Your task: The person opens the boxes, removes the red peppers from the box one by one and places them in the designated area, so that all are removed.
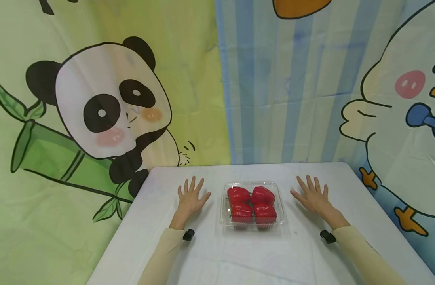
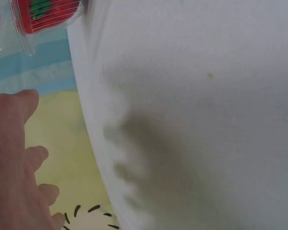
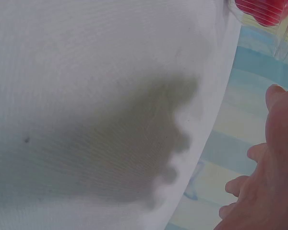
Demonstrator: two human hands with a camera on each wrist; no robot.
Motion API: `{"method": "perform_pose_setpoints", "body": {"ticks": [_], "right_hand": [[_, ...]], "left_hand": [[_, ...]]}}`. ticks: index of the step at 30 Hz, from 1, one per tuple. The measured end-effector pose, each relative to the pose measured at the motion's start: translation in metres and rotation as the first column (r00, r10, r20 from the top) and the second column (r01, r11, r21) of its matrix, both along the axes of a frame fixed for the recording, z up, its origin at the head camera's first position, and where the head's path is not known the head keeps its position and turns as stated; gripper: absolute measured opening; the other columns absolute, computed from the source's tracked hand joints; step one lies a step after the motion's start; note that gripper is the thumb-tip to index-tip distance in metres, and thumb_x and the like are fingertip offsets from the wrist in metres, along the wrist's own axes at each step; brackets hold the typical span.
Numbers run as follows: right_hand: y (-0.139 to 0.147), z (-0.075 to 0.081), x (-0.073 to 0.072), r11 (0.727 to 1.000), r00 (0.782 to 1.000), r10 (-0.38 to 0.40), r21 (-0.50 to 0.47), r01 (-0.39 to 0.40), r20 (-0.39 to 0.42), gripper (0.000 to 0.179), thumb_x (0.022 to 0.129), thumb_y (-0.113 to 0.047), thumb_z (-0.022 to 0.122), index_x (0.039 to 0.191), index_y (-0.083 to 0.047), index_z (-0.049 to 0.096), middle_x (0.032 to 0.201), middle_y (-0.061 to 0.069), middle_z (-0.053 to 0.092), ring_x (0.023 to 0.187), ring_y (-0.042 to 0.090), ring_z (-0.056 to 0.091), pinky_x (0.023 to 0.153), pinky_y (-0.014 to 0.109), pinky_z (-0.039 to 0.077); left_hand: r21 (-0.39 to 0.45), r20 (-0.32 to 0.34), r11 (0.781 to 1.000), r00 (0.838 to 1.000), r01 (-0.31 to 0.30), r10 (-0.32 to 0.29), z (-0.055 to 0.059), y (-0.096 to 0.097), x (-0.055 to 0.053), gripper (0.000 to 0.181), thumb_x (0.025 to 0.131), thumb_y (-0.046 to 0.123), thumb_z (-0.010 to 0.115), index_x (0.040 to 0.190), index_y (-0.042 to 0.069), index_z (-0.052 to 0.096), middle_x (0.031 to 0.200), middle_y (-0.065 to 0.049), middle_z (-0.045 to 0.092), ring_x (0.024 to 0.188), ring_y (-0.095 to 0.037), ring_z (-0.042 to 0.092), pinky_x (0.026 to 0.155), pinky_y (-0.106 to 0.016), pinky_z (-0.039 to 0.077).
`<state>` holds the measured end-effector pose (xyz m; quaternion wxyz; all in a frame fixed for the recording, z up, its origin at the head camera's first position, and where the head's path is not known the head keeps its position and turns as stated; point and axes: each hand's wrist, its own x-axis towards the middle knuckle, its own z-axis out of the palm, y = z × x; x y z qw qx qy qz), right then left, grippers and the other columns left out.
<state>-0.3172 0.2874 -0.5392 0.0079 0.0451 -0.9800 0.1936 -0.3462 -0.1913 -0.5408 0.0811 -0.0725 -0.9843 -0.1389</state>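
Several red bell peppers (image 1: 263,195) lie in two rows inside a clear plastic box (image 1: 222,215) at the middle of the table. My left hand (image 1: 189,202) is held to the left of the box, apart from it, with fingers spread. To the right, my right hand (image 1: 316,200) is likewise spread and touches nothing. In the left wrist view the left hand (image 2: 9,163) hovers over its shadow, and a corner of the box (image 2: 29,45) shows at top left. The right wrist view has the right hand (image 3: 278,158) above the table, with the box's corner (image 3: 281,45) at top right.
The white table (image 1: 249,257) ends at a far edge against a cloth backdrop (image 1: 203,87) printed with a panda and a white bird. Small black wrist cameras sit at both cuffs, the left camera (image 1: 189,234) and the right camera (image 1: 327,236).
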Motion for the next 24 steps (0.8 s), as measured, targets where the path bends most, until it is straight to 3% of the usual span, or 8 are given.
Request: {"method": "perform_pose_setpoints", "body": {"ticks": [14, 17, 20, 24], "right_hand": [[-0.001, -0.003, -0.001, 1.0, 1.0, 0.027, -0.009, -0.027, 0.006, 0.084, 0.1, -0.061, 0.045, 0.161, -0.012, 0.015, 0.163, 0.034, 0.004, 0.148, 0.058, 0.001, 0.11, 0.078, -0.004], [-0.003, 0.001, 0.0, 0.999, 0.999, 0.053, -0.003, -0.053, -0.012, 0.082, 0.102, -0.057, 0.047, 0.161, -0.009, 0.018, 0.161, 0.036, 0.01, 0.147, 0.058, 0.009, 0.11, 0.079, 0.005], [-0.007, 0.006, 0.0, 0.996, 0.994, 0.089, 0.007, -0.089, -0.059, 0.078, 0.103, -0.05, 0.05, 0.159, -0.003, 0.022, 0.158, 0.038, 0.02, 0.144, 0.058, 0.022, 0.109, 0.077, 0.02], [-0.014, 0.016, 0.002, 0.993, 0.987, 0.12, 0.011, -0.119, -0.107, 0.077, 0.104, -0.049, 0.048, 0.158, 0.001, 0.024, 0.156, 0.037, 0.027, 0.14, 0.056, 0.033, 0.104, 0.074, 0.033]], "left_hand": [[0.059, 0.012, 0.998, 1.0, 0.02, -0.021, -0.007, -0.004, 0.008, 0.075, 0.097, 0.061, 0.052, 0.159, 0.026, 0.031, 0.168, -0.015, 0.017, 0.155, -0.044, 0.01, 0.118, -0.069, 0.009], [0.14, 0.023, 0.989, 0.998, 0.053, -0.057, -0.011, -0.004, 0.009, 0.074, 0.098, 0.058, 0.053, 0.159, 0.022, 0.032, 0.167, -0.017, 0.021, 0.153, -0.046, 0.015, 0.117, -0.069, 0.016], [0.314, 0.047, 0.942, 0.99, 0.115, -0.136, -0.012, -0.004, 0.01, 0.07, 0.101, 0.05, 0.054, 0.159, 0.017, 0.033, 0.165, -0.019, 0.026, 0.152, -0.045, 0.021, 0.118, -0.065, 0.021], [0.541, 0.091, 0.828, 0.969, 0.144, -0.228, -0.013, -0.002, 0.013, 0.064, 0.104, 0.041, 0.054, 0.158, 0.014, 0.033, 0.163, -0.014, 0.034, 0.15, -0.038, 0.031, 0.119, -0.055, 0.029]]}}
